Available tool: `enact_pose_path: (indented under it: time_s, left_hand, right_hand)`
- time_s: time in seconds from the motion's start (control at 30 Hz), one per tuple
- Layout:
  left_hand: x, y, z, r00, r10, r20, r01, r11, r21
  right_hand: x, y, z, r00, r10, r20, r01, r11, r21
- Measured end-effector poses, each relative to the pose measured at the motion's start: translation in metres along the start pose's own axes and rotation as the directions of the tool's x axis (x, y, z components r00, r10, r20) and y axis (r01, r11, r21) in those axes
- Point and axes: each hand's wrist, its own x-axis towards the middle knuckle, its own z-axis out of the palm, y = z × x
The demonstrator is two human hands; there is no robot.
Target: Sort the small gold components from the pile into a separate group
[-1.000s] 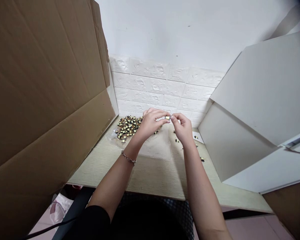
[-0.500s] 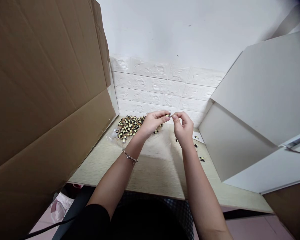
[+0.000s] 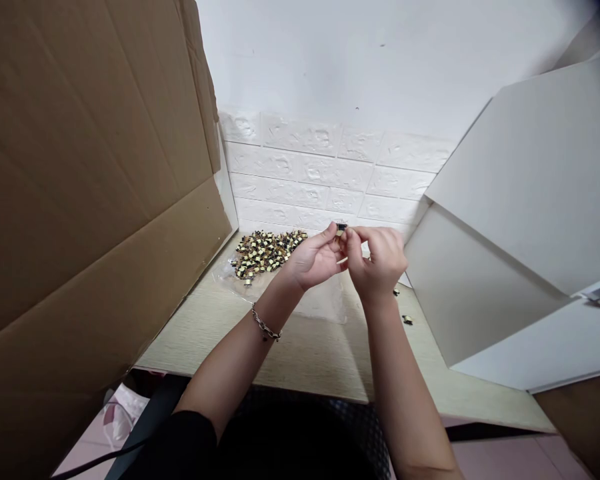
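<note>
My left hand (image 3: 316, 260) and my right hand (image 3: 377, 261) meet above the far middle of the wooden table (image 3: 300, 347). Both pinch one small black and yellow part (image 3: 340, 230) held up between their fingertips. My left wrist wears a chain bracelet (image 3: 266, 327). A heap of several like parts (image 3: 265, 252) lies on a clear plastic sheet (image 3: 305, 300) to the left of my hands. A few loose parts (image 3: 406, 320) lie on the table to the right of my right wrist.
A tall brown cardboard sheet (image 3: 90, 187) stands along the left. A white board box (image 3: 520, 227) walls off the right. A white brick-pattern wall panel (image 3: 320, 180) rises behind the table. The table's near edge runs just above my lap.
Both hands have drawn a little nearer to me and closer together. The right hand's fingers have closed in on the part beside the left hand's fingers.
</note>
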Motion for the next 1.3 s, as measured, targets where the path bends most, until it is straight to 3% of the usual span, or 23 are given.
enact_pose_path:
  time_s: [0.17, 0.43, 0.53, 0.63, 0.73, 0.83, 0.9, 1.0, 1.13, 1.3]
  left_hand:
    - [-0.002, 0.002, 0.002, 1.0, -0.028, -0.011, 0.028, 1.0, -0.005]
    - [-0.004, 0.0, 0.007, 0.997, -0.019, -0.07, 0.02, 1.0, 0.006]
    - [-0.001, -0.001, 0.002, 0.997, 0.048, -0.053, -0.044, 0.997, 0.071]
    - [0.005, -0.001, -0.005, 0.978, 0.206, -0.025, -0.193, 0.948, 0.254]
    - [0.009, 0.001, -0.011, 0.893, 0.447, -0.039, -0.362, 0.768, 0.529]
    - [0.01, 0.007, -0.014, 0.789, 0.614, 0.019, -0.391, 0.477, 0.787]
    - [0.009, 0.01, -0.015, 0.736, 0.672, 0.081, -0.387, 0.32, 0.865]
    - [0.008, 0.014, -0.018, 0.698, 0.702, 0.143, -0.375, 0.188, 0.908]
    - [0.008, 0.016, -0.021, 0.681, 0.707, 0.191, -0.344, 0.078, 0.936]
    - [0.007, 0.016, -0.023, 0.665, 0.7, 0.261, -0.332, -0.037, 0.943]
  right_hand:
    - [0.002, 0.0, -0.002, 0.999, -0.054, -0.004, 0.053, 0.996, -0.067]
    - [-0.003, 0.003, 0.003, 1.0, -0.009, -0.028, 0.009, 1.0, -0.014]
    - [-0.007, 0.005, 0.006, 0.996, 0.079, -0.033, -0.077, 0.995, 0.056]
    - [-0.01, 0.008, 0.009, 0.982, 0.188, -0.026, -0.183, 0.973, 0.143]
    - [-0.013, 0.015, 0.013, 0.927, 0.374, 0.03, -0.368, 0.888, 0.277]
    - [-0.013, 0.024, 0.017, 0.802, 0.568, 0.181, -0.575, 0.655, 0.491]
    - [-0.013, 0.03, 0.018, 0.736, 0.588, 0.336, -0.656, 0.497, 0.568]
    - [-0.013, 0.036, 0.018, 0.67, 0.553, 0.496, -0.732, 0.377, 0.568]
    - [-0.014, 0.04, 0.018, 0.631, 0.519, 0.576, -0.769, 0.319, 0.554]
    - [-0.015, 0.04, 0.018, 0.662, 0.554, 0.505, -0.747, 0.438, 0.5]
